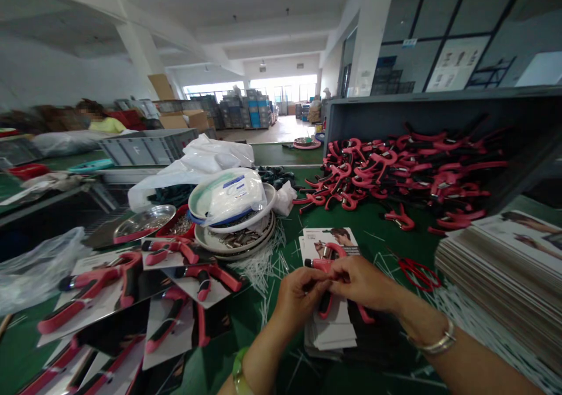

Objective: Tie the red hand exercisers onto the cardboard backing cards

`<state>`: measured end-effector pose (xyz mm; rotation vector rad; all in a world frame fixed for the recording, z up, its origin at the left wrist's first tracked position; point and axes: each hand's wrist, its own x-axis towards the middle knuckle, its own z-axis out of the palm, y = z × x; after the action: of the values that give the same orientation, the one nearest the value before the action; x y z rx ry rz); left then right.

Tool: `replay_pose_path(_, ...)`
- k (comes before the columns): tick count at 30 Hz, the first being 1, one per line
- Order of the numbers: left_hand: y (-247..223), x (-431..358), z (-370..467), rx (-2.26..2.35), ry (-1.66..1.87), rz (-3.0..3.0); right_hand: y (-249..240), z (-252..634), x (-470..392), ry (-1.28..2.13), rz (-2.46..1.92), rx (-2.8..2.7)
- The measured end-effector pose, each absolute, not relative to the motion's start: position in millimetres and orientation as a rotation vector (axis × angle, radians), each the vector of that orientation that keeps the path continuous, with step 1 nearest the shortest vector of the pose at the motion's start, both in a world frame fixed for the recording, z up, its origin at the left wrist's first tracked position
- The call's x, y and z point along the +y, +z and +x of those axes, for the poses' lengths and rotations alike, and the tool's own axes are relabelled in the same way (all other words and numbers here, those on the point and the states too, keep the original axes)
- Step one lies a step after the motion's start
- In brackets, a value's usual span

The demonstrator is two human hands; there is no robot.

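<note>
Red-and-black pliers (pixel 325 308) lie on a printed backing card (pixel 311 238) at the top of a card stack (pixel 336 337). Above their handles my two hands meet, fingertips close together. My left hand (pixel 295 294) is closed in a pinch, its thumb and forefinger by the pliers. My right hand (pixel 367 279) pinches right beside it, its forearm crossing from the lower right. Whatever sits between the fingertips is hidden or too small to name. Thin white plastic ties (pixel 277 261) are scattered on the green tabletop left of the stack.
Several carded pliers (pixel 94 284) lie overlapping at left. A tilted grey crate (pixel 331 123) spills loose pliers (pixel 395 167). Red-handled scissors (pixel 419 273) and a tall card stack (pixel 496 272) are at right. Stacked trays (pixel 267 234) hold metal parts; a person (pixel 103 120) is far left.
</note>
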<state>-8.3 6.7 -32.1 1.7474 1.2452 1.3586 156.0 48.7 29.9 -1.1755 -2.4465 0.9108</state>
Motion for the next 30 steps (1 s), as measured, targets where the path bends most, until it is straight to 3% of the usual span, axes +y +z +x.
replay_pose_path(3,-26,6,-6,1.279,1.316,1.713,22,162,40,0.729,-1.120,-2.320)
replay_pose_path(9,-22,5,-6,1.278,1.245,1.848,5,174,34,0.035,-0.668,-2.328)
replay_pose_path(12,-15,1,-7,1.288,1.248,1.952,2,176,32,-0.089,-0.646,-2.329)
replay_pose_path(17,7,-11,-5,1.403,1.061,2.100,-3,181,18,-0.075,-0.735,-2.065)
replay_pose_path(22,6,-17,-5,1.409,0.959,2.110,-7,179,15,0.149,-0.861,-1.942)
replay_pose_path(27,-14,-15,-4,1.576,1.010,1.880,0,170,18,0.389,-0.794,-2.117)
replay_pose_path(30,-22,-15,-3,1.645,1.065,1.779,2,171,11,0.265,-0.761,-2.271)
